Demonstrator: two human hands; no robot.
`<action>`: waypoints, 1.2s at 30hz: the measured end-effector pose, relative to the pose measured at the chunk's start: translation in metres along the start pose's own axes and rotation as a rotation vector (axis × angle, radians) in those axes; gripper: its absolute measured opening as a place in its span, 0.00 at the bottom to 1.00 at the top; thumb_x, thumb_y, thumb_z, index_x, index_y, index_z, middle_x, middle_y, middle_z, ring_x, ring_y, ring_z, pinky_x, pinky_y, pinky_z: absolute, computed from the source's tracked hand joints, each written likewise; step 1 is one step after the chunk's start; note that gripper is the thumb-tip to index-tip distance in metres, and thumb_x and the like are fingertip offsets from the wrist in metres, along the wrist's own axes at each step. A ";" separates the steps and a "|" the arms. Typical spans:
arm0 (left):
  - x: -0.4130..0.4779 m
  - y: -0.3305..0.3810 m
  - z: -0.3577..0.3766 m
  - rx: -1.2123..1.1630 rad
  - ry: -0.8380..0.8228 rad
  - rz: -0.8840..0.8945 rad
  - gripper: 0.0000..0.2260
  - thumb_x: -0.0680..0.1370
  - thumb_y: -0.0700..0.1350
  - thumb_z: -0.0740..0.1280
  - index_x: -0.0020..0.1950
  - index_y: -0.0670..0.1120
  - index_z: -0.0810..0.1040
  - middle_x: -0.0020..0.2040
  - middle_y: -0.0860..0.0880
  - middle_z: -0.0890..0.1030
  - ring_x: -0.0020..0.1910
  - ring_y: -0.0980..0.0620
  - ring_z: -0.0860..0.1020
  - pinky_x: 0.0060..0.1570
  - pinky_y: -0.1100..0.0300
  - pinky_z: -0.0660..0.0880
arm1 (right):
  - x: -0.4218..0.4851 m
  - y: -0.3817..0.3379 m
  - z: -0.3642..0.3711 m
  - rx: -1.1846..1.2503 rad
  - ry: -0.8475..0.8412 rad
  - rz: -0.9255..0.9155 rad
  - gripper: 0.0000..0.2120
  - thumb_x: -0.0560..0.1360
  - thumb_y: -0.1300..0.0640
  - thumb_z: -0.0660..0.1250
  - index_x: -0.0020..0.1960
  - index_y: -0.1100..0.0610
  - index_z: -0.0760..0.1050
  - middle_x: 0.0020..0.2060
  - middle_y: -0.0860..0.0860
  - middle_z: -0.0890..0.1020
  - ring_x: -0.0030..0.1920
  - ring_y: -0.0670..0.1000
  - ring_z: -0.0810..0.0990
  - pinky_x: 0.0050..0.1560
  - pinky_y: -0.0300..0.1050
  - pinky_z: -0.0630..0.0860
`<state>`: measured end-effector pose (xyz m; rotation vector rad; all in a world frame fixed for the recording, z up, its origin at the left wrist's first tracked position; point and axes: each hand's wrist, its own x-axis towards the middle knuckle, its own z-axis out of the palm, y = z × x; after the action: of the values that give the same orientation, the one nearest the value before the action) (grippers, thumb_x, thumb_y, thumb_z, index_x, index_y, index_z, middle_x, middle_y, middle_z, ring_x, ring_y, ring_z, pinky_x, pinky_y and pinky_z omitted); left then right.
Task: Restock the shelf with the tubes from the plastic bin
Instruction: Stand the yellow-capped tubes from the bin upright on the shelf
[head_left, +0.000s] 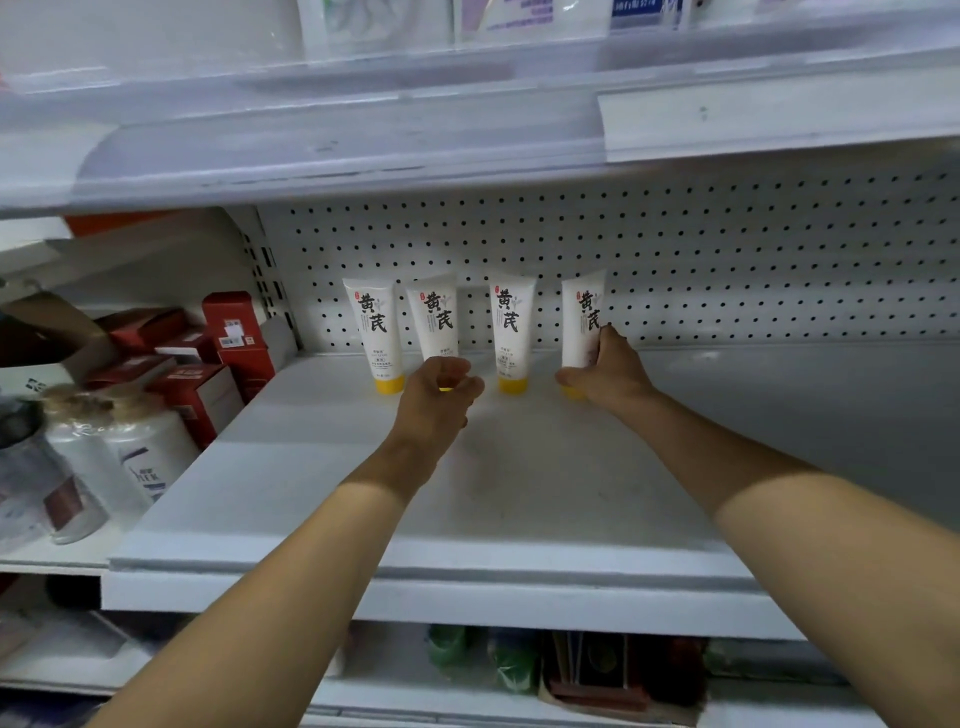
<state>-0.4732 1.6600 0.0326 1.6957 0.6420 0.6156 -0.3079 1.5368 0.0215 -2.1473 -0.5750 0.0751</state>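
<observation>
Four tubes (511, 317) stand cap-down at back of shelf (519, 493), against pegboard (727, 260). Left hand (441, 387): fingers curled round yellow cap of second tube (434, 325). Right hand (605, 371): fingers wrapped round lower half of fourth tube (579, 322), thumb at its base.

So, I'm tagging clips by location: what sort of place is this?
Likely a shop aisle: white metal shelving with a perforated back panel, four identical white plastic tubes with yellow caps facing forward, red cardboard boxes alongside.

All 4 tubes (372, 332) read "黄芪", big black chars; small print below too blurry to read.
</observation>
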 end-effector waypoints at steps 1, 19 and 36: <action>0.000 0.000 0.000 0.001 -0.003 -0.002 0.11 0.78 0.41 0.66 0.60 0.44 0.75 0.46 0.52 0.76 0.47 0.50 0.76 0.51 0.52 0.78 | 0.000 0.000 0.001 0.001 0.006 0.009 0.24 0.68 0.57 0.76 0.56 0.60 0.67 0.52 0.54 0.74 0.54 0.55 0.76 0.44 0.44 0.70; -0.067 -0.019 -0.081 0.294 0.046 0.205 0.04 0.76 0.47 0.66 0.50 0.53 0.77 0.43 0.53 0.81 0.39 0.49 0.82 0.44 0.54 0.79 | -0.131 -0.036 0.003 -0.287 -0.038 -0.118 0.15 0.76 0.52 0.66 0.60 0.53 0.70 0.57 0.50 0.76 0.56 0.54 0.77 0.55 0.48 0.74; -0.254 -0.169 -0.289 0.815 -0.199 -0.065 0.12 0.76 0.57 0.66 0.55 0.54 0.75 0.45 0.58 0.80 0.43 0.55 0.79 0.46 0.56 0.75 | -0.393 -0.095 0.186 -0.485 -0.372 -0.461 0.15 0.77 0.49 0.62 0.63 0.51 0.70 0.59 0.50 0.76 0.58 0.54 0.75 0.51 0.49 0.74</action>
<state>-0.8705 1.7132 -0.0920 2.4349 0.8649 0.1169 -0.7417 1.5558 -0.0777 -2.4146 -1.4122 0.0874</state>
